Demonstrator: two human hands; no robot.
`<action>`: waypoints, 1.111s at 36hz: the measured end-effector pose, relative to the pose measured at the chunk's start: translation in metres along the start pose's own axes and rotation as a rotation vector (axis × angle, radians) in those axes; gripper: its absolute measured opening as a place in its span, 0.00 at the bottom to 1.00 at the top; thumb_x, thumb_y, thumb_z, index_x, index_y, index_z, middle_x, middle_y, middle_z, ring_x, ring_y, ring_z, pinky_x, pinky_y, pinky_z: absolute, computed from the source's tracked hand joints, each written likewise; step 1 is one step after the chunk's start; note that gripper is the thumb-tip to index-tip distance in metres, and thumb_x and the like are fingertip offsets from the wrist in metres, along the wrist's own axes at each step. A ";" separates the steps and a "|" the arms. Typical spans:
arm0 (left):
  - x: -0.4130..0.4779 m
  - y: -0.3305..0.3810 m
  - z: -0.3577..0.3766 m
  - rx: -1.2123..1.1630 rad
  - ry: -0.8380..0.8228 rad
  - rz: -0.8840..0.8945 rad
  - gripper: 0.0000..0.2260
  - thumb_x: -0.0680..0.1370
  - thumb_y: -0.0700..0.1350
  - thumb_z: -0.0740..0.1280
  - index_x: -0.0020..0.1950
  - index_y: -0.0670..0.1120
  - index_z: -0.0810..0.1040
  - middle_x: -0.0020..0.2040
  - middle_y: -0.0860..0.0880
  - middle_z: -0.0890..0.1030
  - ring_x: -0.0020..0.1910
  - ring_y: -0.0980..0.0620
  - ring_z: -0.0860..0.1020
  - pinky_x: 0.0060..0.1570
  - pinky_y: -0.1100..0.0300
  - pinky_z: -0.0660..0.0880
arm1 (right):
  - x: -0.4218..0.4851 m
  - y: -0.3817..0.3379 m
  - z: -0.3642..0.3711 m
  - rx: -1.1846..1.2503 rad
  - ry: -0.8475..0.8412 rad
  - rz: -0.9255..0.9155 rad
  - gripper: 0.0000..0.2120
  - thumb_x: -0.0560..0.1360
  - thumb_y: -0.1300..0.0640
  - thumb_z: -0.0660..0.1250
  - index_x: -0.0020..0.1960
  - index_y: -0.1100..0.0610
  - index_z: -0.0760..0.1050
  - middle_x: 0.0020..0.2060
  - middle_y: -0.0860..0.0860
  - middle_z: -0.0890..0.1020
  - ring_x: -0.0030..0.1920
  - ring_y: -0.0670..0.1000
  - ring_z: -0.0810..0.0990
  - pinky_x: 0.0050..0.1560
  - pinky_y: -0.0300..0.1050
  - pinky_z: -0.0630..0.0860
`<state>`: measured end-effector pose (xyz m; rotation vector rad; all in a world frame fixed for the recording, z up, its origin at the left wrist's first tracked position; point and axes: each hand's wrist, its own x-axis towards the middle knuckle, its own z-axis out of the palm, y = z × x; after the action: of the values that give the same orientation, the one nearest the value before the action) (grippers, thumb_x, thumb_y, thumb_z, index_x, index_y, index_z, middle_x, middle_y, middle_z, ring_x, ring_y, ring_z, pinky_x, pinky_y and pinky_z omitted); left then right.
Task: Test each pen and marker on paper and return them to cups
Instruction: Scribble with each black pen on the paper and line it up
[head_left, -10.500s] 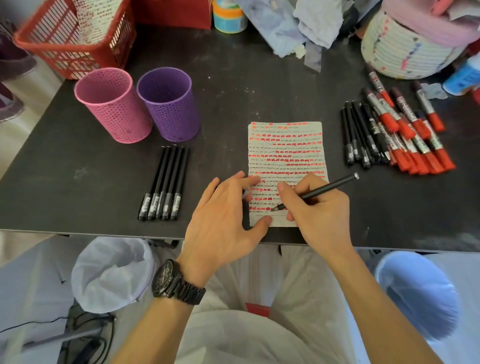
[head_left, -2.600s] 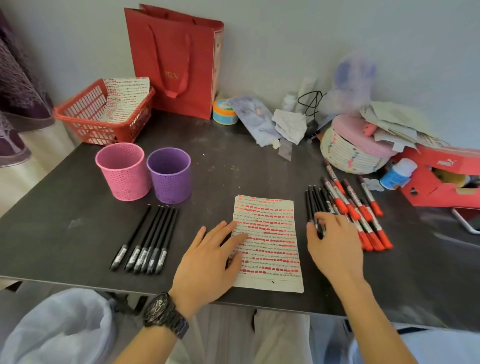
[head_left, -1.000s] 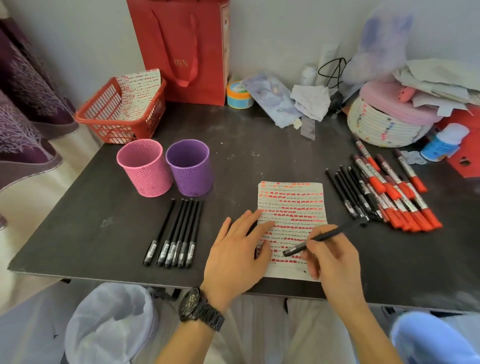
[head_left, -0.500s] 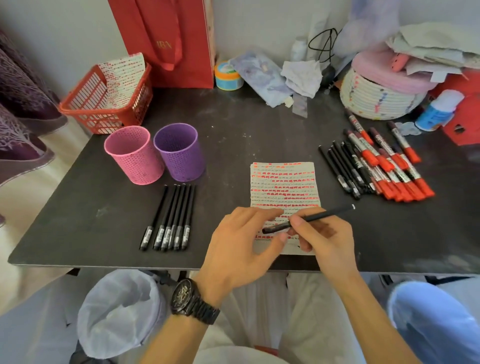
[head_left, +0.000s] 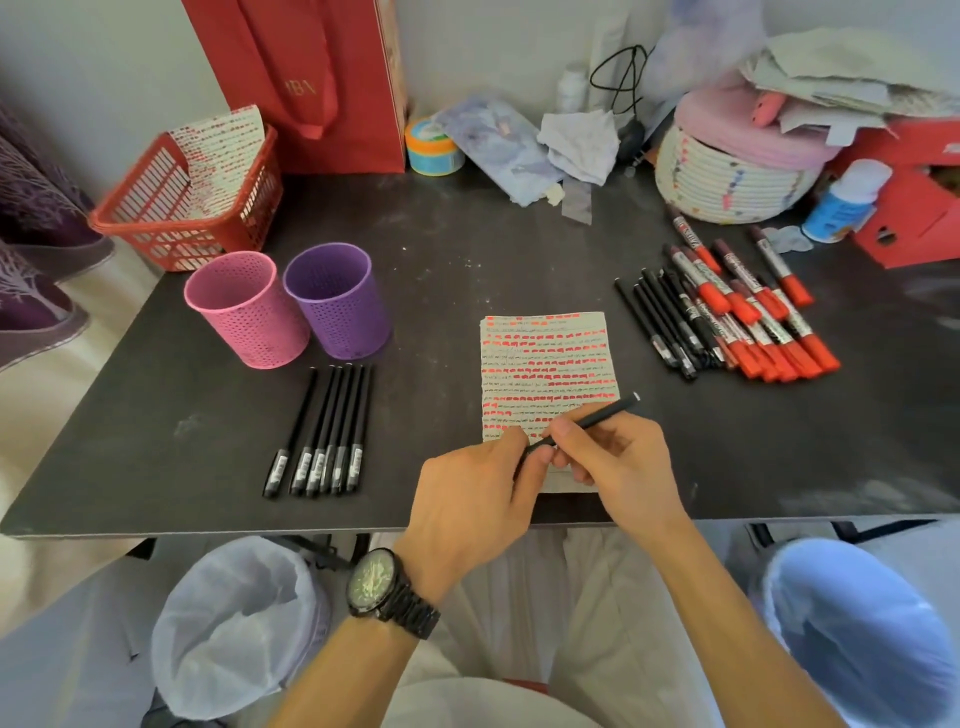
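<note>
Pinches black pen (head_left: 597, 415) between right hand (head_left: 618, 462) and left hand (head_left: 472, 499); seems early; leaves cups (head_left: 249, 312) unfilled, pen row (head_left: 327, 426) left of grip.

A single wide-angle camera worn on the person's head gives the only view. It faces forward and tilts steeply down over the dark matte counter (head_left: 441, 291). It sits close: the left hand (head_left: 467, 493) and right hand (head_left: 618, 462), meeting on a slim black pen (head_left: 597, 415), fill the lower middle, with the forearms entering from the bottom edge above pale trousers (head_left: 587, 597). The counter's near edge crosses the lower third, and its far edge meets the grey wall (head_left: 493, 47) at the top. A red plastic lattice basket (head_left: 156, 228) lies near the left edge and a red cardboard box (head_left: 914, 218) at the right.
</note>
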<state>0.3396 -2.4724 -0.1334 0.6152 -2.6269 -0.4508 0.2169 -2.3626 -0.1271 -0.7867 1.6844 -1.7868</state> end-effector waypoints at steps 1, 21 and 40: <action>0.000 0.000 0.002 0.004 0.005 -0.007 0.20 0.82 0.59 0.52 0.40 0.48 0.72 0.28 0.54 0.73 0.24 0.51 0.71 0.23 0.59 0.64 | 0.000 0.000 0.000 -0.006 0.001 0.009 0.06 0.73 0.46 0.71 0.42 0.46 0.85 0.32 0.50 0.84 0.31 0.44 0.79 0.33 0.35 0.74; -0.004 -0.017 0.002 -0.029 0.075 -0.052 0.19 0.76 0.67 0.61 0.41 0.53 0.63 0.36 0.59 0.68 0.38 0.57 0.67 0.32 0.62 0.64 | 0.003 0.002 -0.003 0.201 0.209 -0.021 0.10 0.77 0.52 0.67 0.41 0.57 0.80 0.25 0.52 0.75 0.23 0.49 0.71 0.26 0.37 0.69; -0.010 -0.031 0.003 -0.131 -0.088 -0.050 0.28 0.74 0.59 0.67 0.70 0.48 0.69 0.62 0.51 0.77 0.74 0.53 0.68 0.75 0.61 0.54 | 0.008 -0.005 0.008 -0.033 0.194 -0.013 0.11 0.80 0.51 0.66 0.42 0.55 0.78 0.30 0.55 0.83 0.26 0.51 0.79 0.26 0.41 0.76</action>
<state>0.3576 -2.4932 -0.1517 0.6335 -2.6433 -0.6734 0.2175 -2.3732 -0.1215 -0.6568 1.8401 -1.9002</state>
